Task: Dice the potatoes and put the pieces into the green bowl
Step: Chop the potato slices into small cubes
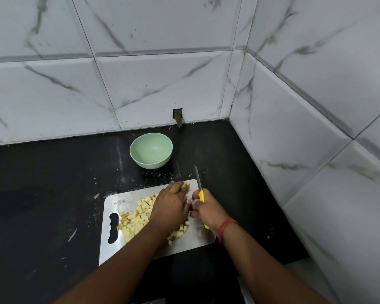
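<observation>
No readable text, label, brand, number or sign anywhere in view.

Bowl [151,150] stands behind board [162,246] bearing potato pieces [136,220].
</observation>
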Motion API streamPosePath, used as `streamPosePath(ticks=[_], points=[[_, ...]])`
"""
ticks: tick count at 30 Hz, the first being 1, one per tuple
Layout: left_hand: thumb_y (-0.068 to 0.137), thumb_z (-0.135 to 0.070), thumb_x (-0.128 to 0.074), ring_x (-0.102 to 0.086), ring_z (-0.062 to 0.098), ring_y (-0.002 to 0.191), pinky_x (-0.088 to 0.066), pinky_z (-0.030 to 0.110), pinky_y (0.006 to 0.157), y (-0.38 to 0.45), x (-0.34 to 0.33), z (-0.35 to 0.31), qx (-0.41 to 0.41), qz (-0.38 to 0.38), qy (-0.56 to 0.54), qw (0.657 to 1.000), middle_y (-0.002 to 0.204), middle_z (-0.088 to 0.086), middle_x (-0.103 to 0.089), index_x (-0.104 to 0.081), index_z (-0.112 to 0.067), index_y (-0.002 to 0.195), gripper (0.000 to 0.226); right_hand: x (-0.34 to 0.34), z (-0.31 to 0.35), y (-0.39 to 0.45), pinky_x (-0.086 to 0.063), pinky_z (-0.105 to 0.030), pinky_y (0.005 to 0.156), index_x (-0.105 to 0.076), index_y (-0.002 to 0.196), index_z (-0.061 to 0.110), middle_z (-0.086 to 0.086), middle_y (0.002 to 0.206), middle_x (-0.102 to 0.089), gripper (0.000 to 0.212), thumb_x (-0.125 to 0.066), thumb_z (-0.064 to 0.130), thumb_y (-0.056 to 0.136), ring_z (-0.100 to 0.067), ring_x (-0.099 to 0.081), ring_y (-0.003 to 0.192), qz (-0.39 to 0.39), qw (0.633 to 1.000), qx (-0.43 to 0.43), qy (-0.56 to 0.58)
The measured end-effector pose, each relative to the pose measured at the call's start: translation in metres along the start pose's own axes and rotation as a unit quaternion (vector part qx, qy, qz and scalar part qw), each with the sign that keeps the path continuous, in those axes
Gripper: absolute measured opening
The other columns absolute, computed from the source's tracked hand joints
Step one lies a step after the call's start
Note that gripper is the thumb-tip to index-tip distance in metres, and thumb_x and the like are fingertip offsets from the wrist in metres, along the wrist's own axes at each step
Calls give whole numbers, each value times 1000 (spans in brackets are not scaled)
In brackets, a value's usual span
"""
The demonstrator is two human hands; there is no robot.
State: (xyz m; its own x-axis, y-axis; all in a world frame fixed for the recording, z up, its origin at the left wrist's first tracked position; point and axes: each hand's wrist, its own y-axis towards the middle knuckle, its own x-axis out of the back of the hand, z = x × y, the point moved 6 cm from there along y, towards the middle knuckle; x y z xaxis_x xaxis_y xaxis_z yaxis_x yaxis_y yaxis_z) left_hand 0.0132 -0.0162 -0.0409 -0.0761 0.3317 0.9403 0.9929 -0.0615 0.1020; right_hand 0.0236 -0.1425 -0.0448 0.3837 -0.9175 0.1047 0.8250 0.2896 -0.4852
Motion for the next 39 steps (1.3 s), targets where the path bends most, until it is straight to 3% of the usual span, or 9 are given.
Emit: streamPosePath(ticks=[2,4,12,16,20,24,29,34,39], points=[[100,-33,-53,-54,24,129,-46,35,106,0,-2,2,12,7,-36,999,152,2,-45,-56,-18,144,46,-4,4,14,-54,-44,93,-54,106,26,-3,110,-63,24,-44,11,91,-21,-64,101,-8,1000,13,-15],[102,-34,-51,-55,22,125,-47,33,101,0,-1,2,18,12,-61,998,154,-1,-42,-56,-21,143,43,-5,13,19,-51,-43,97,-54,110,25,-3,111,-64,26,-45,9,92,-21,-63,104,-24,999,21,-28],[100,-27,-55,-49,19,134,-47,31,103,0,6,1,23,4,-126,992,158,-2,-36,-51,-18,148,49,-3,17,36,-51,-37,79,-56,101,28,-3,113,-65,29,-43,4,93,-19,-62,96,-24,999,24,-43],[100,-24,-54,-49,15,132,-49,29,100,-2,13,-2,19,-20,-122,992,157,-6,-38,-50,-20,149,50,-3,14,41,-53,-39,76,-56,108,22,-17,117,-62,27,-43,3,93,-24,-59,92,-5,1000,-15,8],[102,-24,-56,-49,12,131,-36,18,102,-3,21,-4,61,-58,-218,972,148,-5,-48,-58,-15,143,42,7,14,42,-57,-40,75,-57,107,18,-18,113,-63,22,-45,4,95,-24,-62,93,-38,998,-20,42],[101,-22,-61,-54,13,126,-39,19,104,-5,12,-15,64,3,-299,952,138,-3,-55,-56,-13,144,44,22,9,34,-55,-39,68,-55,114,12,-16,102,-63,22,-45,3,97,-23,-63,83,-74,989,-20,123],[102,-36,-50,-52,16,127,-45,33,103,-22,-9,-31,-58,61,-176,981,142,-2,-54,-44,-23,153,53,49,-6,17,-53,-28,61,-58,104,10,-14,103,-63,22,-48,-5,92,-25,-65,88,-124,991,-8,57],[98,-33,-47,-60,27,96,-50,38,86,-37,-7,-32,-175,-51,1,983,112,5,-64,-64,-14,129,41,51,-3,15,-50,-28,68,-60,95,13,-5,89,-69,16,-51,2,89,-21,-64,82,-106,983,46,-140],[94,-38,-56,-58,22,101,-39,38,109,-44,-17,-32,-234,-57,90,966,108,2,-61,-70,-16,114,32,32,7,18,-51,-31,82,-60,97,15,-2,93,-72,21,-46,1,91,-15,-66,89,-54,982,51,-175]])
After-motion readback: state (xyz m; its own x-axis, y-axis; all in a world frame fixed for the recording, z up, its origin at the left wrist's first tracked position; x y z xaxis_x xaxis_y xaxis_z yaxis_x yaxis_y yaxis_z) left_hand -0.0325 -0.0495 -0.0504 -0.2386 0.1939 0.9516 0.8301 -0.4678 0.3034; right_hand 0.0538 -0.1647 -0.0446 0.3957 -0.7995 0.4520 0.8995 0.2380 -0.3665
